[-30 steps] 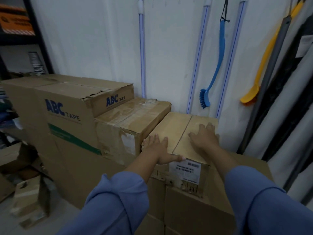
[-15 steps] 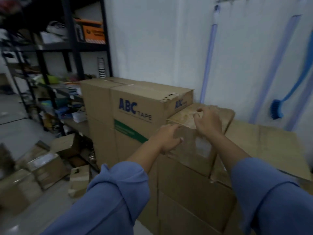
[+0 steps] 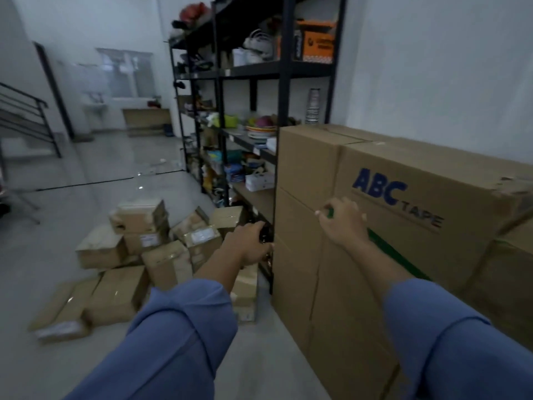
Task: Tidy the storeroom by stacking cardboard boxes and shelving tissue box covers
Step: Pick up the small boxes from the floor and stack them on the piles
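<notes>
Both arms reach forward in blue sleeves point(image 3: 184, 321).

1. Left hand point(image 3: 252, 245): at 7 o'clock of the right hand, level with the near corner of the box stack. Fingers point(image 3: 256, 227) loosely curled, gripping nothing. Contact with the corner cannot be told through the blur.
2. Right hand point(image 3: 341, 223): in front of the ABC TAPE box point(image 3: 450, 194), over its green stripe point(image 3: 383, 243). Fingers loosely curled together, nothing pinched. Touching or just clear of the face cannot be told.
3. Cardboard boxes: the ABC TAPE box sits on a larger plain box point(image 3: 340, 307) at 3 o'clock of the view, against the white wall point(image 3: 432, 67). A loose pile of small boxes point(image 3: 161, 255) lies on the floor point(image 3: 86, 197) at 9 o'clock of the left hand, several tipped.
4. Black shelving unit point(image 3: 284, 82): at 12 o'clock, just behind the stack, carrying bowls point(image 3: 261, 129), a column of paper cups point(image 3: 313, 109) and an orange carton point(image 3: 317, 43).
</notes>
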